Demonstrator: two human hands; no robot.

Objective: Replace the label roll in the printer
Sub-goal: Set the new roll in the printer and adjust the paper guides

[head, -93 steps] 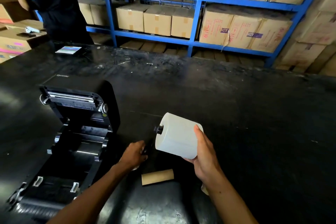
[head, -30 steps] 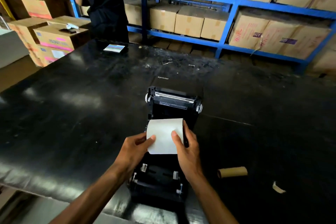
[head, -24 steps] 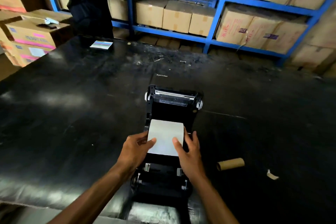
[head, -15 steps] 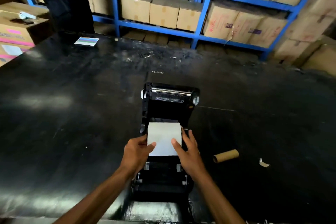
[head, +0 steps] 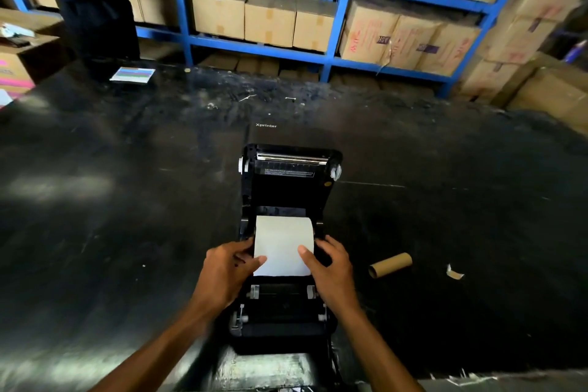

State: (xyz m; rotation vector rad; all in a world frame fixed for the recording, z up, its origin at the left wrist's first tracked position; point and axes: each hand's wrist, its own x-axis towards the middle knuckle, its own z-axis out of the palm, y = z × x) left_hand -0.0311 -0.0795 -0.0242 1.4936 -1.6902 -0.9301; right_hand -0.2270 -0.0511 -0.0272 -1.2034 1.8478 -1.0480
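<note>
A wide, scuffed black work surface (head: 127, 200) fills most of the frame, with pale glare patches at centre left. Blue steel shelving (head: 337, 13) spans the top of the frame, stacked with brown cardboard cartons (head: 270, 21). More cartons stand piled at the upper right (head: 541, 25) and far left (head: 19, 57). A striped multicoloured card (head: 133, 75) lies on the surface at the upper left, near a person in dark clothing (head: 95, 3).
</note>
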